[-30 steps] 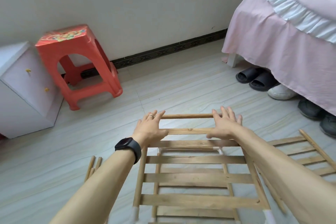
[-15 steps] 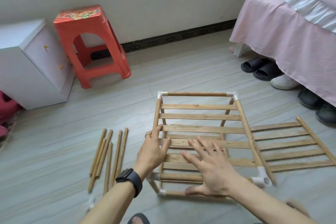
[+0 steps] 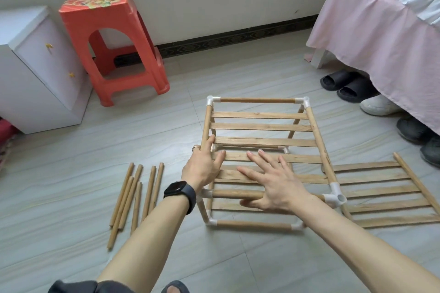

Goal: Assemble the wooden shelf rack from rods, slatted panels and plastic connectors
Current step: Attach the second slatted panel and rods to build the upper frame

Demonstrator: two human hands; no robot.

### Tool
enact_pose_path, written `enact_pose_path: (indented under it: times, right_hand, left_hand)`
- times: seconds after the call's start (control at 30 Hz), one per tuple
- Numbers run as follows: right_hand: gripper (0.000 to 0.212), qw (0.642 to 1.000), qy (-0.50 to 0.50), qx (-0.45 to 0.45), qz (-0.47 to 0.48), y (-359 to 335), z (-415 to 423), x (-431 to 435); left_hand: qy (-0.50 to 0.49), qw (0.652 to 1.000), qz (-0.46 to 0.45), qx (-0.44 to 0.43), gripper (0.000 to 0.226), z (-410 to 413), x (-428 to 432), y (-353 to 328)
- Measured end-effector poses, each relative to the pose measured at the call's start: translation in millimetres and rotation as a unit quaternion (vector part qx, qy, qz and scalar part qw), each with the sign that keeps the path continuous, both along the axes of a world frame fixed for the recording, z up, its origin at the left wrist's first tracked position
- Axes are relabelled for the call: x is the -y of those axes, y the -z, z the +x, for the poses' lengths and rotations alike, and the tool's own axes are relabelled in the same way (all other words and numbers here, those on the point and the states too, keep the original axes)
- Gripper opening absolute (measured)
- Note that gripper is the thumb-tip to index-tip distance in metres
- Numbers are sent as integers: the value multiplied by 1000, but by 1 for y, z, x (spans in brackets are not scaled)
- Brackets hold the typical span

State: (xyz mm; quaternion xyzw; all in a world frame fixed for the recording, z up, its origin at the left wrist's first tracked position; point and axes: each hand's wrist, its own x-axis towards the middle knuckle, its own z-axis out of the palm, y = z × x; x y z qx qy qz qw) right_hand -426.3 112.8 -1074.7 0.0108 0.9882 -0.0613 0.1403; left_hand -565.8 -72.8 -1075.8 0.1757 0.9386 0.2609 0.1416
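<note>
The part-built wooden rack [image 3: 259, 126] stands on the floor: a box of rods joined by white plastic connectors [image 3: 334, 197], with a slatted panel on top and another low down. My left hand [image 3: 206, 164], with a black watch on the wrist, lies with straight fingers on the top panel's left rail. My right hand [image 3: 273, 182] rests flat with spread fingers on the top slats near the front rod. A loose slatted panel [image 3: 385, 194] lies on the floor right of the rack. Several loose rods [image 3: 135, 194] lie to its left.
A red plastic stool [image 3: 112, 43] and a white cabinet [image 3: 33, 71] stand at the back left by the wall. A bed with a pink skirt [image 3: 381, 31] fills the right, with slippers and shoes [image 3: 345, 84] under it. My knees and a foot show at the bottom edge.
My view has pulled back, so the whole rack and the loose rods show. Both hands moved from the panel's far edge to its near part, the right hand spreading flat.
</note>
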Motion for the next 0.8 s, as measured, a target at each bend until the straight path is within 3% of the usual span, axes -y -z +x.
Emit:
enact_pose_path:
  times: [0.27,0.4,0.5,0.57,0.63,0.73,0.8]
  right_hand:
    - [109,1000,3,16,-2,-14,-3,3]
    - [123,999,11,25,41,-36,-10,21]
    - [96,994,6,54,94,-62,-21,35]
    - [69,992,-3,41,119,-85,-31,45]
    - [50,986,-51,-49,152,-98,-38,64]
    - [32,961,-148,-225,58,-91,-36,118]
    - [28,955,-199,-219,-7,-68,-37,168]
  left_hand:
    - [32,998,-45,7,61,-5,0,-4]
    - [52,994,33,86,65,-6,6,-9]
    - [51,979,145,136,67,-4,21,-10]
    - [15,977,155,146,63,-1,48,1]
    - [-29,981,140,131,61,2,89,22]
    - [-71,989,82,99,67,8,161,62]
    - [-129,984,-25,119,66,8,209,92]
